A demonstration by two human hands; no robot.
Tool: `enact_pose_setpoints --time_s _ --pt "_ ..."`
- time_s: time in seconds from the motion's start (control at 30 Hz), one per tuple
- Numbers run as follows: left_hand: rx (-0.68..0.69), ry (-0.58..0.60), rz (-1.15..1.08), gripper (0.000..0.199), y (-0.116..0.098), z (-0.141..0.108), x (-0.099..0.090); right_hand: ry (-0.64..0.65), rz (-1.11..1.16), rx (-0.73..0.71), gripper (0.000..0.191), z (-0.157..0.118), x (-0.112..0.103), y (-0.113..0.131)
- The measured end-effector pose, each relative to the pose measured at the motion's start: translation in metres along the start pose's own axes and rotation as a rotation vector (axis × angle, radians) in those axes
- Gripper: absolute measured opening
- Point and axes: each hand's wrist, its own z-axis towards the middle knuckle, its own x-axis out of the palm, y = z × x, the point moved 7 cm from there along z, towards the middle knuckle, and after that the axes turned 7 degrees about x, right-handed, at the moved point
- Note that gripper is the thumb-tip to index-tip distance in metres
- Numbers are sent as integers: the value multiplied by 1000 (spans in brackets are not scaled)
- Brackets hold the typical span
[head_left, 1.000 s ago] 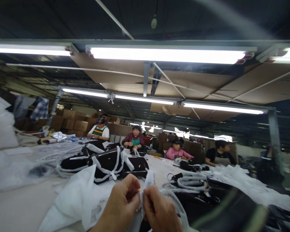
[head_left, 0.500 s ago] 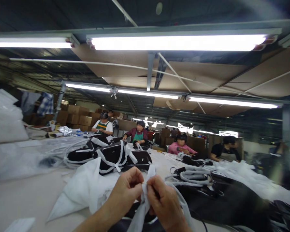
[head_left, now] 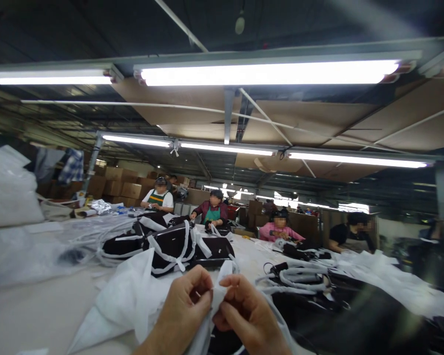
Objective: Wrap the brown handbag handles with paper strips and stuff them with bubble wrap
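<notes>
At the bottom centre my left hand (head_left: 187, 308) pinches the edge of a white wrapping strip (head_left: 218, 294) between thumb and fingers. My right hand (head_left: 249, 313) faces it, with bent fingers closed on the other side of the same strip. Under the hands lies a dark bag (head_left: 222, 340), mostly hidden by them, with a pale wrapped strap curving past my right hand. Left of my hands rests a stack of thin white sheets (head_left: 122, 296), its top sheet folded over.
Dark bags with white-wrapped handles (head_left: 173, 244) are heaped ahead on the table (head_left: 33, 305). More dark bags (head_left: 340, 305) lie to the right beside white sheets (head_left: 403, 278). Several co-workers (head_left: 214, 212) sit across the table. Plastic-wrapped white bundles (head_left: 9, 190) rise at the left.
The view has tilted up slightly. My right hand's fingers have opened a little and shifted on the strip, while my left hand keeps its pinch.
</notes>
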Motion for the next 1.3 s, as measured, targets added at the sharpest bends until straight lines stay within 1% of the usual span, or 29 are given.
enact_pose_setpoints --time_s 0.07,0.13,0.2,0.27,0.33,0.5,0.57,0.63,0.7,0.77,0.87,0.93,1.0,1.1,1.17,1.23,1.3 --pt "-13 -1 6 16 0 -1 0 -21 27 -4 43 0 -1 0" --pt "-1 -4 17 16 -1 -1 1 -78 16 24 42 0 -4 -2" --pt "30 -6 37 13 -2 -2 1 -139 -31 65 45 1 -7 -6" --pt "74 -11 65 9 -3 -4 1 -189 -83 72 48 1 -10 -7" --pt "127 -14 107 6 -5 -6 0 -218 -113 36 48 0 -10 -6" --pt "279 -2 235 11 -15 -11 0 -253 -201 -93 40 -4 -11 -6" --pt "308 27 244 11 -17 -12 1 -251 -227 -118 37 -4 -11 -5" --pt "290 71 231 10 -15 -12 2 -238 -205 -94 34 -3 -11 -6" --pt "269 88 235 8 -13 -12 2 -210 -174 -52 33 -2 -10 -6" --pt "280 62 266 9 -11 -11 -1 -177 -187 -24 34 -2 -9 -6" --pt "306 32 307 12 -9 -8 -4 -159 -260 10 42 0 -8 -7" --pt "310 23 300 11 -9 -6 -4 -165 -283 29 46 2 -9 -9" --pt "302 2 274 11 -9 -4 -5 -155 -266 28 44 4 -8 -10" --pt "218 -50 204 11 -9 -2 -9 -135 -233 22 45 7 -5 -12" --pt "141 -65 121 8 -6 -3 -10 -158 -226 23 46 7 -6 -12" --pt "93 -42 54 7 -5 -4 -9 -197 -214 22 45 7 -11 -14" --pt "81 12 36 10 -6 -6 -6 -199 -203 22 44 9 -14 -17"
